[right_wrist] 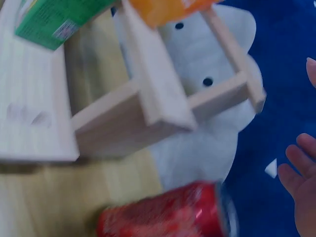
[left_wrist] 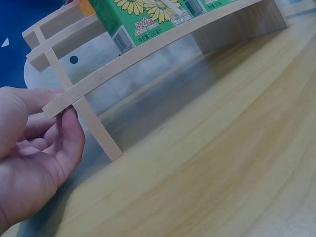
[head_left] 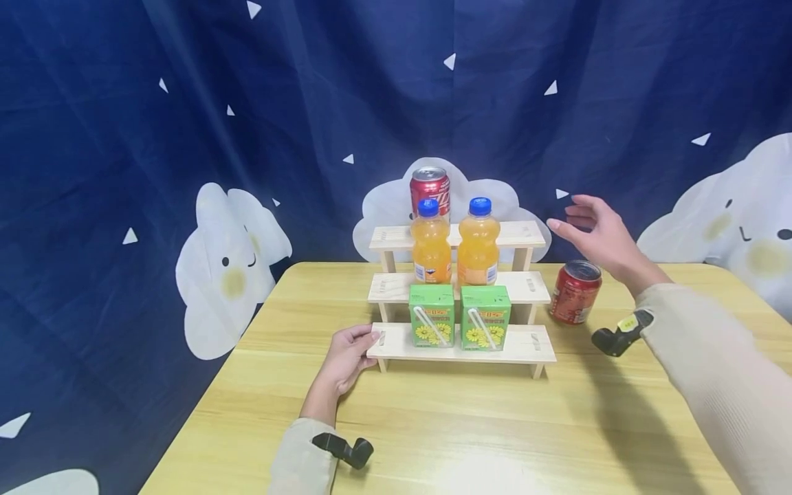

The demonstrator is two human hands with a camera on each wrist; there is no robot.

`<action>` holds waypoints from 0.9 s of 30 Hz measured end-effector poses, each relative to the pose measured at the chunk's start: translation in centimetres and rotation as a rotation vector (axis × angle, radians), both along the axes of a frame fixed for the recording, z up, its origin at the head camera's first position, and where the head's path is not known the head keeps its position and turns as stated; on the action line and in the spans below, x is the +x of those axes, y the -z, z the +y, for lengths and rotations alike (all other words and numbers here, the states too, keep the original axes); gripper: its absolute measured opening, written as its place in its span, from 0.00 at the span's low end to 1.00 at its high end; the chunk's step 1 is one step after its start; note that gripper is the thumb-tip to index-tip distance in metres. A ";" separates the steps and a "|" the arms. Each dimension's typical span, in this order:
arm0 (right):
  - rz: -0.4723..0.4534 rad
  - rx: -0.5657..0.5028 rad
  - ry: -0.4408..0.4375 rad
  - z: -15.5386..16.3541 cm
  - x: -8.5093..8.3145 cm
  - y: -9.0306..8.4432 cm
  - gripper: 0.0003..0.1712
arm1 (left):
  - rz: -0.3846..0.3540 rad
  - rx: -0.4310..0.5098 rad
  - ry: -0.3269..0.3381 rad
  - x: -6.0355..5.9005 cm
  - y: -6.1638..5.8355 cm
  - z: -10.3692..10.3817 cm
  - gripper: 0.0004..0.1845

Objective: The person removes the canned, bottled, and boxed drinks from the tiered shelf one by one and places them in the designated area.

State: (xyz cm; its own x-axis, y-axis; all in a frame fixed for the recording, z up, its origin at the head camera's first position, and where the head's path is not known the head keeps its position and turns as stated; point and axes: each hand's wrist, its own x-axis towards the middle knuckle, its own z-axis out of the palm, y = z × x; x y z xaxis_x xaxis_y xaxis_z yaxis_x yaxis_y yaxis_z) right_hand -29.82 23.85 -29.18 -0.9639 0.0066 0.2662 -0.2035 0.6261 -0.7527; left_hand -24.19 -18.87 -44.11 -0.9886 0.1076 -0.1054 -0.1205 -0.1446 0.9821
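My left hand (head_left: 348, 357) pinches the left end of the bottom step of a wooden three-tier shelf (head_left: 526, 352), thumb above and fingers below, as the left wrist view shows. In the air right of the top step is my right hand (head_left: 597, 230), fingers loosely bent with nothing between them. Below it a red soda can (head_left: 576, 292) stands upright on the table, beside the shelf. Another red soda can (head_left: 430, 185) stands on the top step. Two orange juice bottles (head_left: 478, 242) with blue caps are on the middle step. Two green drink cartons (head_left: 485, 317) with straws sit on the bottom step.
The shelf stands on a light wooden table (head_left: 445, 419). Behind the table hangs a dark blue curtain (head_left: 346, 82) with clouds and white triangles. Black wrist straps (head_left: 343, 450) are on both sleeves.
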 end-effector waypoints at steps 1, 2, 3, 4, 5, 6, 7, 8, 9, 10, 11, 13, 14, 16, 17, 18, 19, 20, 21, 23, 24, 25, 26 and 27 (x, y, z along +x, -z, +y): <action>0.001 0.004 -0.006 -0.4 -0.1 -0.4 0.53 | 0.001 0.000 0.001 0.0 0.0 0.0 0.19; 0.006 0.007 -0.014 -0.7 -0.2 -0.9 0.53 | 0.001 0.001 0.000 0.0 0.0 0.0 0.19; 0.009 0.010 -0.021 -1.1 -0.3 -1.4 0.53 | 0.003 0.002 0.002 0.0 0.0 0.0 0.19; 0.010 0.011 -0.028 -1.4 -0.5 -1.8 0.52 | 0.006 0.000 0.003 0.0 0.0 0.0 0.19; 0.012 0.012 -0.036 -1.8 -0.6 -2.2 0.52 | 0.009 0.000 0.005 0.0 0.0 0.0 0.19; 0.013 0.013 -0.043 -2.2 -0.7 -2.6 0.52 | 0.012 -0.002 0.008 0.0 0.0 -0.1 0.20; 0.016 0.012 -0.050 -2.5 -0.9 -2.9 0.52 | 0.011 0.001 0.009 0.0 0.0 -0.1 0.19; 0.022 0.011 -0.059 -2.8 -1.0 -3.3 0.52 | 0.013 0.000 0.011 0.0 0.0 -0.1 0.20; 0.026 0.010 -0.068 -3.2 -1.1 -3.6 0.52 | 0.015 0.002 0.013 0.0 0.0 -0.1 0.20; 0.029 0.006 -0.080 -3.6 -1.2 -3.9 0.51 | 0.020 -0.002 0.015 0.0 0.0 -0.1 0.20; 0.037 0.002 -0.091 -3.9 -1.3 -4.2 0.51 | 0.019 -0.001 0.015 0.1 0.1 -0.1 0.20; 0.048 -0.005 -0.113 -4.7 -1.5 -4.7 0.50 | 0.015 -0.004 0.012 0.1 0.1 -0.2 0.20; 0.052 -0.006 -0.122 -5.2 -1.6 -5.0 0.49 | 0.014 -0.009 0.010 0.1 0.1 -0.2 0.20; 0.051 -0.004 -0.136 -6.0 -1.8 -5.5 0.49 | 0.005 -0.011 0.005 0.1 0.1 -0.2 0.19; 0.049 0.001 -0.142 -6.3 -1.9 -5.8 0.49 | -0.002 -0.009 0.004 0.1 0.1 -0.2 0.19; 0.043 0.006 -0.149 -6.7 -2.0 -6.1 0.50 | -0.005 -0.011 0.006 0.1 0.0 -0.2 0.20; 0.036 0.013 -0.155 -7.0 -2.0 -6.4 0.50 | -0.005 -0.012 0.009 0.1 0.0 -0.2 0.20; 0.027 0.021 -0.162 -7.3 -2.1 -6.7 0.51 | -0.007 -0.009 0.011 0.1 0.0 -0.2 0.20; 0.019 0.026 -0.171 -7.7 -2.2 -7.0 0.51 | -0.009 -0.006 0.013 0.1 0.0 -0.2 0.20; 0.006 0.036 -0.188 -8.3 -2.4 -7.5 0.51 | -0.007 -0.005 0.012 0.1 0.0 -0.2 0.20; 0.002 0.041 -0.194 -8.6 -2.6 -7.7 0.51 | -0.006 -0.005 0.012 0.1 0.0 -0.2 0.20; -0.004 0.044 -0.199 -8.8 -2.7 -7.9 0.51 | -0.005 -0.003 0.013 0.0 0.0 -0.2 0.20; -0.010 0.046 -0.203 -9.1 -2.8 -8.1 0.51 | -0.003 -0.002 0.013 0.0 0.0 -0.1 0.20; -0.015 0.048 -0.208 -9.4 -3.0 -8.3 0.51 | -0.003 -0.001 0.015 0.0 0.0 -0.1 0.20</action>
